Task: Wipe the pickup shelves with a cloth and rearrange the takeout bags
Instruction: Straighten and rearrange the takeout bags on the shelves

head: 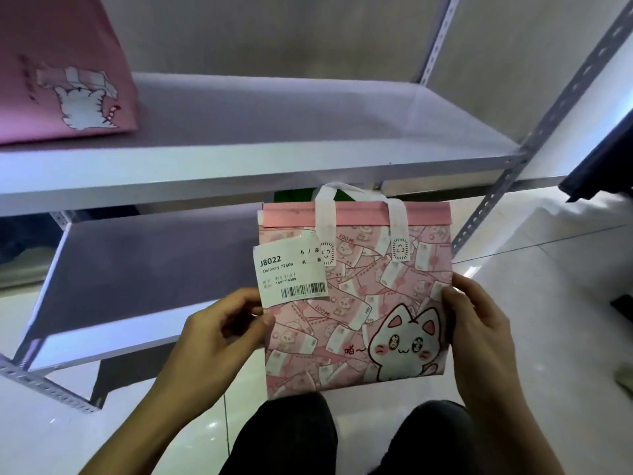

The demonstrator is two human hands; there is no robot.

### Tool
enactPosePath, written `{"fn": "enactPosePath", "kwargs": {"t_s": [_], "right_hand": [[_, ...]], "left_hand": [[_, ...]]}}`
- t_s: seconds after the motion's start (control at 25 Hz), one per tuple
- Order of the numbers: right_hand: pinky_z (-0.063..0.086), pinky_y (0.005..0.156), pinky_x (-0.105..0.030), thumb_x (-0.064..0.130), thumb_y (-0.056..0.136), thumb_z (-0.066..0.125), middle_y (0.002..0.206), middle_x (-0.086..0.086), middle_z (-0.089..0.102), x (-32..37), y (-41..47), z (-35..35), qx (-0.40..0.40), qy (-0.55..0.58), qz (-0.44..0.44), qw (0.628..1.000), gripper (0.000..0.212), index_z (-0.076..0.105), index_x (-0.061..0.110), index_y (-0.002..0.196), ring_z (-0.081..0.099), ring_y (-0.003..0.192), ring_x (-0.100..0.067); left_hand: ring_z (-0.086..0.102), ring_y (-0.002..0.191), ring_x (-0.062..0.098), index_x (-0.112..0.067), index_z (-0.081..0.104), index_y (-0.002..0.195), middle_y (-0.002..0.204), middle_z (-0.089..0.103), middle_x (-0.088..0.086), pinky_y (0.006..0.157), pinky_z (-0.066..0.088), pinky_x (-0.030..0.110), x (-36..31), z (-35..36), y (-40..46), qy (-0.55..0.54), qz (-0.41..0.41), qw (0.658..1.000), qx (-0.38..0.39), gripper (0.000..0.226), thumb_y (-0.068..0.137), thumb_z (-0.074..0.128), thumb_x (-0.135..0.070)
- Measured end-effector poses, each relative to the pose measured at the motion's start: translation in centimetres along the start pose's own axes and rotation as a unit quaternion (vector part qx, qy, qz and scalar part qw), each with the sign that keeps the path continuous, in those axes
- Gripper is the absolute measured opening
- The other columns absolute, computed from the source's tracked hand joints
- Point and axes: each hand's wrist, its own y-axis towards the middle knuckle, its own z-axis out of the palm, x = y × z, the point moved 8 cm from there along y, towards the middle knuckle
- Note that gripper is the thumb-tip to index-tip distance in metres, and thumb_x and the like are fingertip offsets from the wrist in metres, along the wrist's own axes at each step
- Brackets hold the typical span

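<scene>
Two hands are gripping one pink cat-print takeout bag (pixel 356 296) upright between them: left hand (pixel 222 332) pinching its left edge below the delivery label (pixel 291 272), right hand (pixel 479 323) clamping its right edge. Beyond the hands, upper shelf (pixel 274 132) is holding another pink bag (pixel 61 70), far left. No cloth showing; rearranging apparently underway, wiping unconfirmed.

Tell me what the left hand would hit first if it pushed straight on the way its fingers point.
The left hand points right, into the pink cat bag it already grips; likely that bag's left edge first.
</scene>
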Motion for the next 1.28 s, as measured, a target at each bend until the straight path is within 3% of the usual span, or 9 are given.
{"fn": "enactPosePath", "kwargs": {"t_s": [0.08, 0.2, 0.44, 0.68, 0.88, 1.0, 1.16, 1.28], "right_hand": [[0.059, 0.060, -0.028, 0.022, 0.105, 0.045, 0.094, 0.003, 0.078, 1.1, 0.1, -1.2, -0.014, 0.016, -0.012, 1.000, 0.026, 0.071, 0.027, 0.108, 0.075, 0.081, -0.016], [0.059, 0.059, -0.024, 0.023, 0.105, 0.046, 0.097, 0.001, 0.078, 3.7, 0.5, -2.9, -0.031, 0.054, -0.036, 0.997, 0.026, 0.071, 0.025, 0.107, 0.075, 0.083, -0.016], [0.057, 0.075, -0.038, 0.024, 0.103, 0.049, 0.101, -0.003, 0.078, 11.0, 1.8, -4.2, -0.039, 0.125, -0.093, 0.987, 0.024, 0.072, 0.026, 0.110, 0.076, 0.087, -0.019], [0.060, 0.072, -0.033, 0.019, 0.102, 0.051, 0.102, -0.001, 0.078, 17.2, 5.4, -2.3, -0.020, 0.176, -0.148, 0.973, 0.024, 0.072, 0.024, 0.113, 0.076, 0.087, -0.016], [0.059, 0.059, -0.029, 0.022, 0.103, 0.049, 0.097, 0.003, 0.078, 19.3, 8.6, 2.8, 0.006, 0.185, -0.157, 0.970, 0.024, 0.071, 0.031, 0.109, 0.076, 0.082, -0.015], [0.058, 0.053, -0.025, 0.019, 0.102, 0.050, 0.092, 0.002, 0.079, 20.1, 10.0, 5.8, 0.015, 0.191, -0.167, 0.967, 0.027, 0.072, 0.035, 0.098, 0.076, 0.075, -0.016], [0.058, 0.054, -0.031, 0.023, 0.099, 0.051, 0.089, 0.010, 0.077, 20.3, 11.0, 10.0, -0.006, 0.162, -0.188, 0.969, 0.024, 0.063, 0.042, 0.103, 0.075, 0.073, -0.011], [0.053, 0.048, -0.016, 0.029, 0.100, 0.056, 0.088, 0.010, 0.074, 19.7, 11.6, 12.1, -0.029, 0.161, -0.206, 0.965, 0.005, 0.057, 0.033, 0.103, 0.071, 0.074, -0.002]], "left_hand": [[0.070, 0.098, 0.005, -0.045, 0.065, 0.109, 0.106, 0.073, -0.021, 0.073, 0.055, 0.013, -2.8, 0.2, 0.8, 0.013, 0.042, 0.999, 0.011, 0.022, 0.090, 0.059, -0.037], [0.070, 0.098, 0.004, -0.044, 0.065, 0.112, 0.110, 0.072, -0.020, 0.076, 0.055, 0.016, -6.8, 0.6, 2.4, 0.006, 0.097, 0.995, 0.022, 0.022, 0.093, 0.059, -0.034], [0.069, 0.104, 0.007, -0.042, 0.067, 0.112, 0.113, 0.073, -0.016, 0.081, 0.057, 0.020, -13.6, -0.6, 5.7, -0.045, 0.169, 0.985, 0.009, 0.028, 0.091, 0.060, -0.026], [0.070, 0.105, 0.013, -0.040, 0.066, 0.116, 0.115, 0.072, -0.012, 0.080, 0.058, 0.022, -19.2, -3.4, 8.3, -0.037, 0.241, 0.969, -0.044, 0.028, 0.093, 0.058, -0.027], [0.071, 0.091, 0.020, -0.040, 0.066, 0.120, 0.109, 0.074, -0.008, 0.074, 0.061, 0.034, -19.0, -6.0, 11.3, -0.003, 0.215, 0.973, -0.081, 0.031, 0.097, 0.058, -0.021], [0.071, 0.088, 0.016, -0.044, 0.064, 0.120, 0.107, 0.074, -0.012, 0.071, 0.060, 0.030, -17.9, -7.8, 12.2, 0.024, 0.195, 0.974, -0.110, 0.039, 0.099, 0.055, -0.012], [0.069, 0.085, 0.010, -0.037, 0.059, 0.127, 0.103, 0.071, -0.017, 0.068, 0.058, 0.026, -15.2, -10.1, 13.0, 0.077, 0.158, 0.971, -0.161, 0.043, 0.097, 0.057, -0.007], [0.068, 0.085, 0.004, -0.040, 0.057, 0.122, 0.096, 0.069, -0.024, 0.066, 0.055, 0.018, -14.3, -11.5, 13.1, 0.124, 0.156, 0.951, -0.235, 0.039, 0.093, 0.066, -0.015]]}}
